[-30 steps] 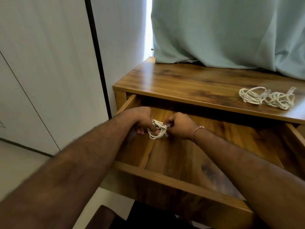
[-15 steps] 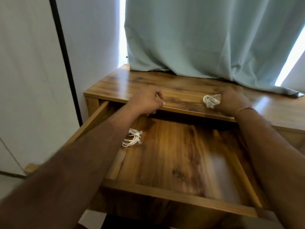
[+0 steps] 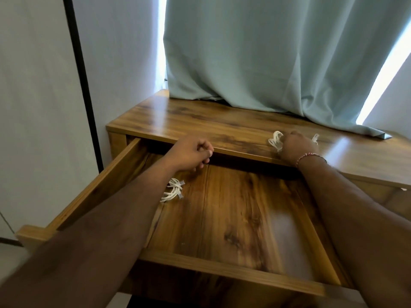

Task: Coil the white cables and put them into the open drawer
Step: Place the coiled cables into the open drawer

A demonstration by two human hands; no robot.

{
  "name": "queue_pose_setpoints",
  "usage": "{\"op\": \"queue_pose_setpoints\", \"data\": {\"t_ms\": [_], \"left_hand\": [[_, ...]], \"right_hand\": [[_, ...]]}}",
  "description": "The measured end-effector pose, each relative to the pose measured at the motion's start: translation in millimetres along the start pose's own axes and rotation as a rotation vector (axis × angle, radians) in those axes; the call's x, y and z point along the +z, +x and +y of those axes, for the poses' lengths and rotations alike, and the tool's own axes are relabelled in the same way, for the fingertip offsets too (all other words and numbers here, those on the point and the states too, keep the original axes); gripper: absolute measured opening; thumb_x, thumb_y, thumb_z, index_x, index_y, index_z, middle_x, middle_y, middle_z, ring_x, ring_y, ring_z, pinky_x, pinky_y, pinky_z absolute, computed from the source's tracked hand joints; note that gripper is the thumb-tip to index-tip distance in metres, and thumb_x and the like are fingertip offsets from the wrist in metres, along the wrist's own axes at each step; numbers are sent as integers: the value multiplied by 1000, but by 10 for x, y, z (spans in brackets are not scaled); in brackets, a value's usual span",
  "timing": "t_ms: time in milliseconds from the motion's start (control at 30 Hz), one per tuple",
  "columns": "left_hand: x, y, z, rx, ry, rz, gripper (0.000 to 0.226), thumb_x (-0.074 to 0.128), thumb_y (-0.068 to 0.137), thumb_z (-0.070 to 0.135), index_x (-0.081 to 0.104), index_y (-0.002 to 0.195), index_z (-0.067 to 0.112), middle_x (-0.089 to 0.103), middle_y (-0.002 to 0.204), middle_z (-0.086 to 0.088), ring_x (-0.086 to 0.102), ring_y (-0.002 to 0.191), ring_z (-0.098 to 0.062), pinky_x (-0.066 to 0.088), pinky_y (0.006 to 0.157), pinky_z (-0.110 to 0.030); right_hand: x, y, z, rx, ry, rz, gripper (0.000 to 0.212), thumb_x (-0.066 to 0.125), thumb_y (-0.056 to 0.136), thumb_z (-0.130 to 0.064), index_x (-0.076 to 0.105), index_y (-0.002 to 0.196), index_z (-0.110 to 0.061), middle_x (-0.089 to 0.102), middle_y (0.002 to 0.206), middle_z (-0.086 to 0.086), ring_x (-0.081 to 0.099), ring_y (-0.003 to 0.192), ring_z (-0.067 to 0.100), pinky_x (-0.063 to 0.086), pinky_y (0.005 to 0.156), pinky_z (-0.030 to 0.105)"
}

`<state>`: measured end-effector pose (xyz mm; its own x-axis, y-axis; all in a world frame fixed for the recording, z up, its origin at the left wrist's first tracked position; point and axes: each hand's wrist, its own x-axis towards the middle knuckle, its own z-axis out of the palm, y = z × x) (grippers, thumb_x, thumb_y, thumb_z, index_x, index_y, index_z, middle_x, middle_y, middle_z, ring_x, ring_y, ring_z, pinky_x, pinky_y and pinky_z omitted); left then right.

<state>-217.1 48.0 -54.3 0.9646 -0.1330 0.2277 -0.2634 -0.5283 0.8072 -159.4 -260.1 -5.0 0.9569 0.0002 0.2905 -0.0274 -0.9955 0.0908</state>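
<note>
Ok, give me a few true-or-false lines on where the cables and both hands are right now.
1. A coiled cable lies inside the drawer. True.
2. The right hand rests empty on the drawer's front rail. False: it is up on the desk top, its grip closed round a cable bundle.
3. The left hand holds a cable. False: its fingers are curled at the desk's front edge with nothing in them.
4. The drawer is pulled open. True.
5. The coiled cable sits at the drawer's right side. False: it lies near the left side, beside the left forearm.
</note>
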Motion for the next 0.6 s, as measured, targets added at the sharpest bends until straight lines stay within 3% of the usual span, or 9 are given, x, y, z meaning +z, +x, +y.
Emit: {"op": "queue_pose_setpoints", "data": {"t_ms": [133,233,400,500,600], "left_hand": [[6,-15,50,60,22,0,8,65,100,23,71,105,24,75,89,2,73,73,-6,56,60,-22],[-36,-13,90,59,8,-13,18,64,101,26,67,119,23,72,100,1,75,83,-12,61,63,-28],[-192,3,118,-175,-231,-147,51,70,97,37,47,140,24,72,113,-11,78,88,-28,61,62,-38],[-143,-52,46,-193,-36,-244,47,78,91,24,54,131,19,76,105,-11,78,89,-28,63,62,-38],[13,-103,-32,-119,234,-379,33,82,87,17,67,117,16,77,95,-7,77,85,-25,65,68,-43]], "right_hand": [[12,-33,-52,-83,-23,16,31,64,93,-19,70,123,-25,55,127,10,62,117,38,46,89,45],[-65,-147,-222,-325,60,64,32,67,90,-17,71,120,-24,59,126,5,62,115,35,50,88,41],[-137,-691,-668,-786,58,110,34,64,90,-26,70,124,-29,60,129,-3,65,102,27,50,76,36],[27,-937,-829,-957,-63,89,38,56,94,-30,65,131,-31,59,132,0,65,104,24,56,81,42],[262,-1046,-897,-983,-172,27,34,56,98,-34,63,131,-32,52,134,0,62,107,21,55,85,40]]}}
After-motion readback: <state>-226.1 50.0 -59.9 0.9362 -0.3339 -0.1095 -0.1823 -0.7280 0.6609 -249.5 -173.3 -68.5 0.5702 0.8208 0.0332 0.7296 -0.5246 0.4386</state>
